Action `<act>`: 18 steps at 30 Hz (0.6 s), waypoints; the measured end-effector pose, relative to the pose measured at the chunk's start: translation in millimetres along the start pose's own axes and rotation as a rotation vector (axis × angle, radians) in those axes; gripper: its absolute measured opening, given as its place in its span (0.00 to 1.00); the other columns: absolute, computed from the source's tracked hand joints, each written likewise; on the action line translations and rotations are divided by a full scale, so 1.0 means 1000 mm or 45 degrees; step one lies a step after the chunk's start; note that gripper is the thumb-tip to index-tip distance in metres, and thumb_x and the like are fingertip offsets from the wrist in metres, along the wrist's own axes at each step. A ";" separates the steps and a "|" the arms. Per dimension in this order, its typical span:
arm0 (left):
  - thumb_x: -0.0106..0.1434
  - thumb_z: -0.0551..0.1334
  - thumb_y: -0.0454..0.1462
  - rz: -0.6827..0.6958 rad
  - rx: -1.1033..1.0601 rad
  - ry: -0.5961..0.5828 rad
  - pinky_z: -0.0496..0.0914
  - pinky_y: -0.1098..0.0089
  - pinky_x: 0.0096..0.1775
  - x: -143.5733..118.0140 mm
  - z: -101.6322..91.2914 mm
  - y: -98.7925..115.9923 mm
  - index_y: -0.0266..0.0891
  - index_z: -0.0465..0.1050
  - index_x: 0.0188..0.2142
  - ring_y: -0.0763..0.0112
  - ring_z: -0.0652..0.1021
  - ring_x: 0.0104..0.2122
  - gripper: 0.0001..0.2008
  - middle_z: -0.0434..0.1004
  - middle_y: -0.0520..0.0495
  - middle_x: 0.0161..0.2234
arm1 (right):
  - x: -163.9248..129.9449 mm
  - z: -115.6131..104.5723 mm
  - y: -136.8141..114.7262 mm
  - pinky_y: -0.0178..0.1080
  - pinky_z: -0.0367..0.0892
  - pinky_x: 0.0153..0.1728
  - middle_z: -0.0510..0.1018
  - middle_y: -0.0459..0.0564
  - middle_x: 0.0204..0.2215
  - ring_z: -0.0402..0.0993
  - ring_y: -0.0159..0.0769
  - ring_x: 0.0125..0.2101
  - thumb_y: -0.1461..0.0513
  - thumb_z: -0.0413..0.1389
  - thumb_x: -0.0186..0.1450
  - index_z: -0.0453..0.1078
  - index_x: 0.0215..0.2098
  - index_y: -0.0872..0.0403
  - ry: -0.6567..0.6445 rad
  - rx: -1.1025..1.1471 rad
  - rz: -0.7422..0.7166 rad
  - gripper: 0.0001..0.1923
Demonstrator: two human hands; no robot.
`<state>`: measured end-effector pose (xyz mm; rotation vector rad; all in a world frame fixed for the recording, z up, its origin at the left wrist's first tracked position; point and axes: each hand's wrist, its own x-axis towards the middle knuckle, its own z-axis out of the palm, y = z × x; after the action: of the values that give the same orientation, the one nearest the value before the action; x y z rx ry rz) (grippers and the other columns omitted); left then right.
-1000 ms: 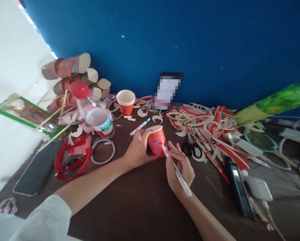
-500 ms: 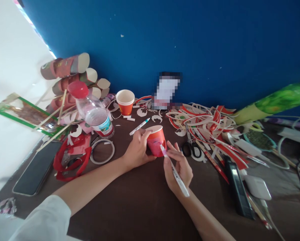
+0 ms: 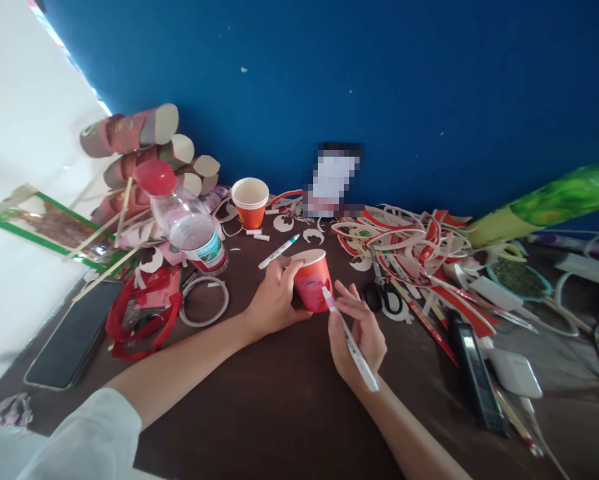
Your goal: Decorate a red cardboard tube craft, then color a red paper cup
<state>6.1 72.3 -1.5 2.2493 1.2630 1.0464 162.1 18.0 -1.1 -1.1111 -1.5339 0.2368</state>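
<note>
An orange-red paper cup point(image 3: 312, 283) with a pinkish-purple coloured patch on its side is tilted slightly in front of me. My left hand point(image 3: 275, 297) is closed around the cup's left side, thumb low and fingers near the rim. Between the fingers of my right hand point(image 3: 358, 333) is a white marker pen point(image 3: 354, 353) with a pink band, its tip at the cup's coloured side. Just behind the cup lies another marker point(image 3: 279, 251) with a teal end. Black-handled scissors point(image 3: 382, 293) rest right of the cup.
A stack of paper cups point(image 3: 250, 201) and a red-capped bottle point(image 3: 192, 233) stand at the back left. Red and white paper strips point(image 3: 404, 240) pile up at the right, near a black box cutter point(image 3: 474, 373). A phone point(image 3: 74, 337) lies far left; a roll of tape point(image 3: 204, 301) sits nearer.
The marker's tip and my right hand have shifted very slightly to the right along the cup. My left hand and the cup stay almost the same.
</note>
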 end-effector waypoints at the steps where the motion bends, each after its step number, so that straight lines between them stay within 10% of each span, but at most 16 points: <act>1: 0.40 0.75 0.35 0.000 -0.003 0.000 0.69 0.45 0.50 0.000 0.000 0.000 0.43 0.47 0.59 0.49 0.67 0.51 0.52 0.58 0.38 0.50 | 0.000 0.000 0.000 0.62 0.63 0.57 0.81 0.50 0.38 0.77 0.47 0.49 0.68 0.55 0.63 0.70 0.42 0.52 -0.021 0.003 -0.006 0.10; 18: 0.41 0.75 0.36 -0.008 -0.031 -0.020 0.69 0.44 0.51 -0.002 0.001 -0.002 0.42 0.47 0.59 0.48 0.67 0.54 0.51 0.58 0.37 0.52 | 0.000 0.001 0.000 0.62 0.65 0.56 0.79 0.50 0.36 0.77 0.48 0.49 0.66 0.55 0.64 0.69 0.41 0.52 0.039 -0.006 0.049 0.07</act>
<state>5.5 72.1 -4.4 2.2298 1.2435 1.0345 161.4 18.4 -1.3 -1.1442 -1.4878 0.2415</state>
